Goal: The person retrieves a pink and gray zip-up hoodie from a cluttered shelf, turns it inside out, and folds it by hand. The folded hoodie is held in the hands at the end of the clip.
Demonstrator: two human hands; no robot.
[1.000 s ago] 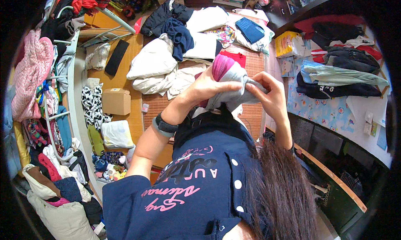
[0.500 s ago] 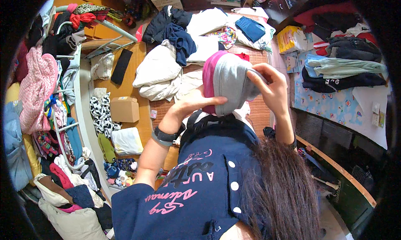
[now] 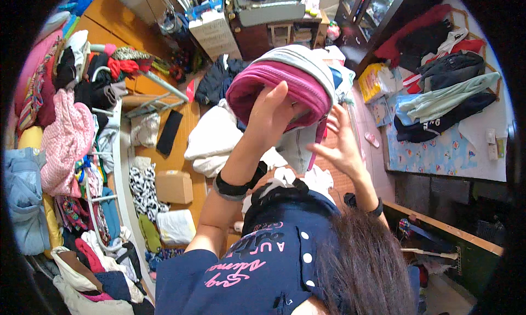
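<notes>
A thick grey and magenta rolled garment (image 3: 279, 79), with what looks like a zip edge along it, is held up in front of me. My left hand (image 3: 273, 108) grips its near magenta side, thumb up against the cloth and other fingers partly hidden in its folds. A loose grey part (image 3: 298, 150) with a magenta edge hangs below the roll. My right hand (image 3: 341, 142) is just right of that hanging part, fingers spread and holding nothing I can see.
White bedding (image 3: 213, 134) and a dark jacket (image 3: 216, 84) lie beyond on the mat. At left are a cardboard box (image 3: 173, 186) and a metal bed frame (image 3: 118, 150) heaped with clothes. More clothes (image 3: 449, 95) cover a surface at right, near a yellow package (image 3: 378, 82).
The garment has been raised and tipped so its magenta folded side faces me, and a grey part now hangs down. My right hand has let go and opened. The view has tilted up.
</notes>
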